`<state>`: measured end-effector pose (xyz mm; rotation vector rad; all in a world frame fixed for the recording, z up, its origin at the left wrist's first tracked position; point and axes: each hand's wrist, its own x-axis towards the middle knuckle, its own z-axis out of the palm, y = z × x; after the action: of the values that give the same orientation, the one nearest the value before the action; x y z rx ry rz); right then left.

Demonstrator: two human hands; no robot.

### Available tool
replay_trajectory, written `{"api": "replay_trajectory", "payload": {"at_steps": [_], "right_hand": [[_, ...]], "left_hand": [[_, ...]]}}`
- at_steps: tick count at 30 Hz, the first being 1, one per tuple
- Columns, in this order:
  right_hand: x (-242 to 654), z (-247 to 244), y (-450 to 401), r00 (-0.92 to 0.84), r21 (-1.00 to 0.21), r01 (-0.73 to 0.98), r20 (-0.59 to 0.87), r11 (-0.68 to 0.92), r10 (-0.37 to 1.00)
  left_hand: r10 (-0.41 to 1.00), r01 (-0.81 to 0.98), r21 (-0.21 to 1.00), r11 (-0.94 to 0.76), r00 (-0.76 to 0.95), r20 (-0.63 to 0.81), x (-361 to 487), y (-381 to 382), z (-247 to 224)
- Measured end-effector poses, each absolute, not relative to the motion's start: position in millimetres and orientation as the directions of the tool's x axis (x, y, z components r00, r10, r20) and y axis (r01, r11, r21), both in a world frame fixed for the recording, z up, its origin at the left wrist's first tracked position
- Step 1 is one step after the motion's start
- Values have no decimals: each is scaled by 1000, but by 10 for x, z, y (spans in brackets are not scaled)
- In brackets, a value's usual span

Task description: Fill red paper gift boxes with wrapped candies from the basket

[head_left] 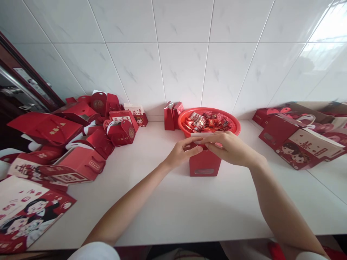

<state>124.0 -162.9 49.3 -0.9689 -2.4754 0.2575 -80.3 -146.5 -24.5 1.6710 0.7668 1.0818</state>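
Red box [204,161] stood on the counter [162,209], long axis apparently vertical, body below my left fingers [193,139] and right fingers [217,138], equally near; both curled partway around its top, grip indeterminable

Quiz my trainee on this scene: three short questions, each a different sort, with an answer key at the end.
1. True or false: only the left hand is at the top of the upright red box.
2. What fills the red basket? A) eggs B) wrapped packets C) loose buttons
3. Fill in: the large cartoon-printed package in the near corner lies to the person's ____.

Key: 1. False, the right hand is there too. 2. B. 3. left.
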Motion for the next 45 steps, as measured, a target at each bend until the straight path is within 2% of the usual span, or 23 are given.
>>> {"api": "replay_trajectory", "payload": {"at_steps": [6, 9, 16, 19, 23, 27, 31, 34, 38, 42, 45], "right_hand": [[1149, 435, -1628, -708, -418, 568, 191, 709, 680], [1152, 441, -1637, -694, -424, 574, 203, 701, 691], [1135, 413, -1648, -666, -274, 650, 245, 709, 705], [1094, 377, -1639, -665, -260, 663, 226, 702, 712], [1147, 438, -1631, -653, -354, 630, 242, 692, 718], [1309, 582, -1621, -571, -464, 589, 341, 662, 747], [1464, 652, -1587, -439, -502, 630, 399, 593, 805], [1552, 632, -1540, -419, -504, 649, 388, 569, 821], [1628, 559, -1460, -381, -523, 652, 399, 548, 834], [1619, 395, -1366, -347, -657, 510, 435, 556, 831], [1544, 186, -1296, -407, -781, 345, 376, 521, 832]], "left_hand": [[869, 12, 938, -345, 383, 314, -803, -1467, -232], [866, -16, 944, -330, 393, 309, -792, -1480, -219], [871, 18, 942, -336, 386, 303, -802, -1478, -228], [859, 20, 934, -356, 402, 318, -821, -1456, -251], [853, 35, 925, -379, 400, 334, -814, -1461, -259], [862, 95, 905, -415, 359, 358, -799, -1490, -266], [856, 179, 871, -458, 354, 377, -821, -1495, -285], [843, 224, 846, -484, 378, 382, -857, -1474, -286], [867, 184, 854, -486, 219, 447, -932, -1417, -218], [863, 168, 847, -504, 58, 502, -1031, -1365, -121], [866, 217, 838, -500, 107, 489, -1066, -1339, -126]]}}
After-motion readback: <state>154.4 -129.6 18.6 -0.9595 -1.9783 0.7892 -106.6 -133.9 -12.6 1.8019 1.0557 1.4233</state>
